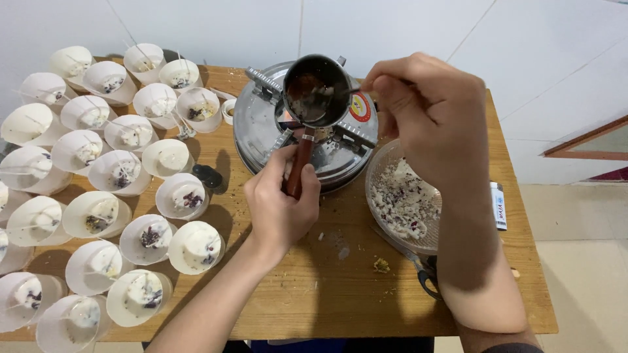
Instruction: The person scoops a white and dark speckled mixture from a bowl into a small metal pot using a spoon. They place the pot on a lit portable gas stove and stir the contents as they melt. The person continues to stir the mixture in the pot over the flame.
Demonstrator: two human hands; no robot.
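Pot first: small dark metal melting pot (318, 90) sits on top of the round steel stove (307, 127) at the far middle of the wooden table (307, 287), with a little pale residue inside. Left hand (282, 202) is wrapped tight around the pot's reddish wooden handle (298, 167), holding it level. Right hand (435, 114) hovers at the pot's rim, fingers pinched together on what looks like a thin stick or spoon (353, 90) dipping in; too slim to name for sure. Risk here, as I read it: the pot is small and perched on the burner supports, so a hard scrape from the right could tip it, and hot contents would run toward the left knuckles just below. Just beside the stove on the right, a clear bowl (392, 163) of pale crumbled wax with purple flecks sits under the right forearm, and a dropped elbow could shove it. Scissors (418, 265) lie near the front edge. Off to the left, crowded white cups (196, 245) with wicks stand close together, easy to knock.
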